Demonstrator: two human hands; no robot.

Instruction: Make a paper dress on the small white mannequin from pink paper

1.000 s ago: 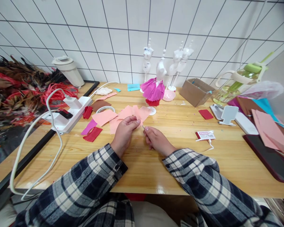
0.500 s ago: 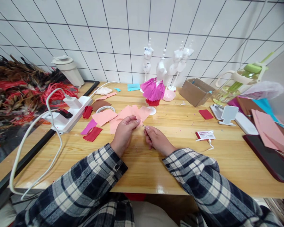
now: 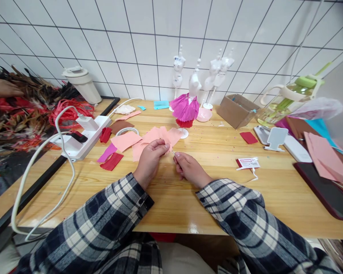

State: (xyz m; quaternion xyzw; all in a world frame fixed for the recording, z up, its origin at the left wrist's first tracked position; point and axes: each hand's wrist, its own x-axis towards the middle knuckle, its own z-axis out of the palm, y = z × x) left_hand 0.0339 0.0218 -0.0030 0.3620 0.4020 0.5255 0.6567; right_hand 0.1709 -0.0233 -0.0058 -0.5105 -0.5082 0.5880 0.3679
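My left hand (image 3: 151, 159) is closed in a pinch, and a bit of pink paper shows at its fingertips. In my right hand (image 3: 191, 168) is a thin metal tool (image 3: 174, 153); its tip points toward the left fingertips and its grip end is hidden by my fingers. Pink paper pieces (image 3: 127, 141) overlap on the table just beyond my left hand. Behind them a white mannequin figure (image 3: 194, 83) stands upright, wearing a ruffled magenta skirt (image 3: 185, 107) over a red layer.
Left of the papers are a tape roll (image 3: 127, 131), red scraps (image 3: 111, 161) and a power strip (image 3: 87, 139) with cables. A cardboard box (image 3: 236, 111), bottle (image 3: 288, 99), phone stand (image 3: 276, 139) and dark tablet (image 3: 326, 190) lie rightward. Another person's hand (image 3: 4, 88) reaches over feathers (image 3: 5, 125).
Another person's hand has come into view at the far left, over the feathers. The metal tool's tip has shifted very slightly; my hands otherwise keep their places.
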